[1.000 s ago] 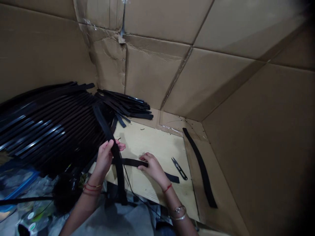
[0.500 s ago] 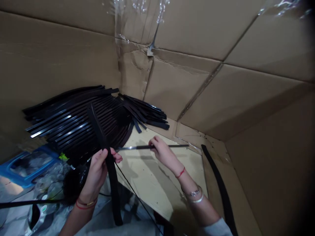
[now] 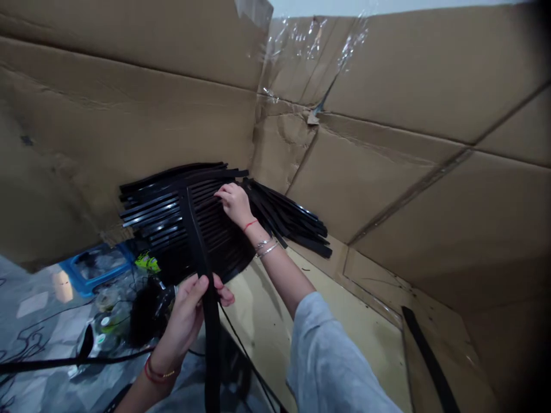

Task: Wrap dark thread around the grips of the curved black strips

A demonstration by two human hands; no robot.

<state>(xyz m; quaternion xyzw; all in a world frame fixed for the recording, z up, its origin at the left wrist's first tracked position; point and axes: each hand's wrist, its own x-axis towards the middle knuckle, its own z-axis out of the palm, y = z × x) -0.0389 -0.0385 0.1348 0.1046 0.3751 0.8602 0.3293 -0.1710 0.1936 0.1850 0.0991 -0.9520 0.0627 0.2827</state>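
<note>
My left hand (image 3: 189, 307) grips a long, flat black strip (image 3: 198, 241) between thumb and fingers. This strip stands nearly upright in front of me, and a small hole shows near its top end. Beyond it, my right hand (image 3: 235, 202) reaches over a pile of black strips (image 3: 150, 209), its fingers pinched at a strip near the top of the pile. The pile is fanned out, with glossy edges catching the light. How much of that strip lies in the pinch is hard to see.
Tall cardboard walls (image 3: 400, 172) enclose the pale board (image 3: 365, 344). More black strips (image 3: 288, 215) lie at the corner, and a single curved strip (image 3: 426, 355) lies at right. Below left are a blue plastic crate (image 3: 86, 284) and clear plastic bags (image 3: 114, 310).
My right hand has moved up and left from over the board to the pile; the thin dark piece it held is no longer distinguishable. My left hand keeps its strip. The view has shifted.
</note>
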